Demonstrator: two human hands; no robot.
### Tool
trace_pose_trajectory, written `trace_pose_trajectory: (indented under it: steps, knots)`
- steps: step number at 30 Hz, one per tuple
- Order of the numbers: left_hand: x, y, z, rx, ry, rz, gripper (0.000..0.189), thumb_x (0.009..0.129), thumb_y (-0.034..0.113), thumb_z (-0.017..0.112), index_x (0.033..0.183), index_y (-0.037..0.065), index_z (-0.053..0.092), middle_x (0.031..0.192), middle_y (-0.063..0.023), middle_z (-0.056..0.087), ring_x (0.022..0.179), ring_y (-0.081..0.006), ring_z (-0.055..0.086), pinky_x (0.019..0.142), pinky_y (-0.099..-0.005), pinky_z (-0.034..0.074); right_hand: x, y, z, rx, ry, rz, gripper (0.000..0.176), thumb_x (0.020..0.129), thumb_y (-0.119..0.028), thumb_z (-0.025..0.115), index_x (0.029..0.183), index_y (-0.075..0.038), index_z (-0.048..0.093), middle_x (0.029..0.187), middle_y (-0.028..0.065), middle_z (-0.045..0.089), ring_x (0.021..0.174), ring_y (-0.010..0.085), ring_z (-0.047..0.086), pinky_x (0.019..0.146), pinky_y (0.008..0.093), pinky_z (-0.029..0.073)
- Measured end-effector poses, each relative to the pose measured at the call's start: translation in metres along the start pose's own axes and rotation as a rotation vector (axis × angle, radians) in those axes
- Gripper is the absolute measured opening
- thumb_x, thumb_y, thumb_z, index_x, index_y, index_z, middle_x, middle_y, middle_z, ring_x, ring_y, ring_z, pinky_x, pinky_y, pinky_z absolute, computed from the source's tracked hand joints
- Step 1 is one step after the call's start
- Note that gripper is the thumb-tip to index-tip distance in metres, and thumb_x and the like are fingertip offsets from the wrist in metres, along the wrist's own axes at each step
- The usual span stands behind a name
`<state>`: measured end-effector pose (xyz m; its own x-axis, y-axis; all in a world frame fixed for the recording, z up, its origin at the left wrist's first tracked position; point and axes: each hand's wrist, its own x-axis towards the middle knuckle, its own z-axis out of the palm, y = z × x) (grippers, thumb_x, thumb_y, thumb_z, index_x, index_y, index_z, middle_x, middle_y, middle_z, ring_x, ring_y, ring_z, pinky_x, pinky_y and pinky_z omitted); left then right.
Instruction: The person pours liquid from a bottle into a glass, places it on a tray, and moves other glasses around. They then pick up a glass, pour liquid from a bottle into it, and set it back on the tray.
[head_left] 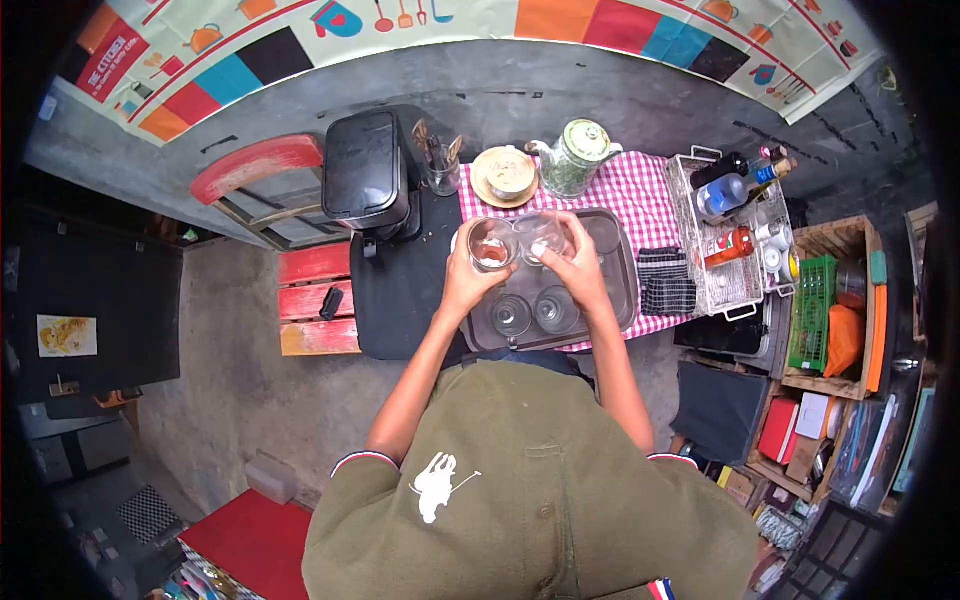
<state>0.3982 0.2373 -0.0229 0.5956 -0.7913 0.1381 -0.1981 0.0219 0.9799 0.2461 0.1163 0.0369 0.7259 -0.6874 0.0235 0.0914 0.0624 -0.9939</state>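
Nearest to us is the olive shirt (pixel 520 480), which carries a white polo-player emblem on its front; we can read no wording on it. Beyond it, two empty tumblers (pixel 511 315) stand side by side on the near part of the metal tray (pixel 622 290). Above these, the left hand (pixel 465 285) is wrapped around a brown-tinged glass (pixel 492 245), fingers closed on its wall. The right hand (pixel 580 270) likewise grips a clear glass (pixel 545 235). We note that the two held glasses touch each other and sit over the far half of the tray; we cannot tell whether they rest on it or are lifted clear. The tray lies on a red-and-white checked cloth (pixel 645 190). A folded striped towel (pixel 666 282) lies just right of it, and a wire basket (pixel 700 290) of bottles stands farther right; their labels are too small to read. Farther back stand a glass teapot (pixel 575 160), a round lidded jar (pixel 505 175), a cup of utensils (pixel 442 172) and a black appliance (pixel 365 175). On the wall hangs a banner (pixel 560 20) whose red panel reads "THE KITCHEN"; its smaller line is illegible.
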Motion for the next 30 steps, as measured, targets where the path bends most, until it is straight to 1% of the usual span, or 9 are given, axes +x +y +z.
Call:
trace_pose_trajectory:
  steps: [2, 3, 6, 7, 10, 13, 19, 22, 30]
  knots:
    - [0.002, -0.002, 0.000, 0.022, -0.018, -0.017, 0.090, 0.065, 0.014, 0.090, 0.140, 0.005, 0.041, 0.128, -0.0152, 0.062, 0.117, -0.0228, 0.062, 0.100, -0.0353, 0.049, -0.003, 0.003, -0.003, 0.018, 0.025, 0.003, 0.065, 0.081, -0.017, 0.080, 0.134, 0.000, 0.048, 0.126, 0.0106, 0.056, 0.111, 0.0169, 0.061, 0.087, 0.0288, 0.054]
    - [0.003, -0.006, 0.001, -0.040, -0.037, -0.062, 0.091, 0.066, 0.014, 0.090, 0.141, 0.004, 0.040, 0.129, -0.0162, 0.062, 0.117, -0.0236, 0.062, 0.101, -0.0357, 0.049, -0.005, 0.007, -0.005, 0.013, 0.038, 0.008, 0.065, 0.081, -0.017, 0.080, 0.134, 0.000, 0.047, 0.126, 0.0110, 0.056, 0.112, 0.0172, 0.061, 0.087, 0.0290, 0.054]
    - [0.008, -0.024, 0.004, 0.018, -0.057, -0.041, 0.092, 0.065, 0.014, 0.091, 0.141, 0.004, 0.040, 0.129, -0.0161, 0.061, 0.117, -0.0241, 0.062, 0.102, -0.0360, 0.048, -0.009, 0.018, -0.013, -0.031, 0.089, -0.008, 0.066, 0.079, -0.016, 0.081, 0.133, 0.000, 0.047, 0.126, 0.0121, 0.056, 0.112, 0.0180, 0.061, 0.087, 0.0295, 0.055]
    - [0.008, -0.030, 0.005, 0.050, -0.052, -0.026, 0.091, 0.065, 0.017, 0.092, 0.140, 0.003, 0.041, 0.129, -0.0163, 0.061, 0.117, -0.0254, 0.062, 0.102, -0.0371, 0.047, -0.011, 0.020, -0.014, -0.051, 0.106, -0.017, 0.066, 0.079, -0.016, 0.082, 0.133, 0.000, 0.047, 0.126, 0.0125, 0.056, 0.112, 0.0182, 0.061, 0.087, 0.0296, 0.055]
    - [0.009, -0.045, 0.010, 0.199, 0.026, 0.044, 0.088, 0.063, 0.020, 0.092, 0.136, 0.002, 0.046, 0.127, -0.0182, 0.060, 0.119, -0.0295, 0.061, 0.101, -0.0392, 0.048, -0.017, 0.026, -0.018, 0.020, 0.131, 0.027, 0.066, 0.078, -0.013, 0.082, 0.132, 0.000, 0.047, 0.124, 0.0128, 0.056, 0.112, 0.0187, 0.061, 0.087, 0.0300, 0.055]
    - [0.008, -0.057, 0.014, 0.143, 0.030, 0.009, 0.088, 0.062, 0.021, 0.093, 0.135, 0.000, 0.048, 0.128, -0.0184, 0.059, 0.119, -0.0301, 0.060, 0.102, -0.0401, 0.048, -0.024, 0.029, -0.023, 0.023, 0.149, 0.063, 0.064, 0.078, -0.012, 0.082, 0.130, 0.000, 0.047, 0.123, 0.0120, 0.056, 0.111, 0.0184, 0.062, 0.087, 0.0298, 0.055]
    - [0.011, -0.082, 0.017, 0.171, 0.005, -0.049, 0.090, 0.062, 0.022, 0.093, 0.136, 0.002, 0.047, 0.127, -0.0182, 0.062, 0.118, -0.0298, 0.061, 0.101, -0.0397, 0.048, -0.034, 0.031, -0.024, -0.032, 0.180, 0.070, 0.062, 0.078, -0.013, 0.083, 0.128, 0.000, 0.049, 0.120, 0.0116, 0.057, 0.109, 0.0173, 0.062, 0.085, 0.0302, 0.055]
    - [0.011, -0.088, 0.019, 0.243, -0.003, -0.018, 0.085, 0.066, 0.019, 0.089, 0.136, 0.002, 0.046, 0.126, -0.0174, 0.062, 0.116, -0.0287, 0.063, 0.101, -0.0388, 0.048, -0.039, 0.030, -0.025, -0.057, 0.185, 0.083, 0.062, 0.077, -0.013, 0.083, 0.128, -0.001, 0.049, 0.119, 0.0114, 0.057, 0.109, 0.0170, 0.062, 0.085, 0.0298, 0.055]
    - [0.010, -0.087, 0.022, 0.199, -0.034, 0.004, 0.087, 0.065, 0.021, 0.090, 0.136, 0.002, 0.043, 0.130, -0.0191, 0.059, 0.121, -0.0309, 0.060, 0.102, -0.0394, 0.047, -0.049, 0.036, -0.032, -0.068, 0.205, 0.102, 0.061, 0.078, -0.013, 0.083, 0.128, -0.001, 0.050, 0.118, 0.0110, 0.057, 0.107, 0.0164, 0.062, 0.083, 0.0286, 0.055]
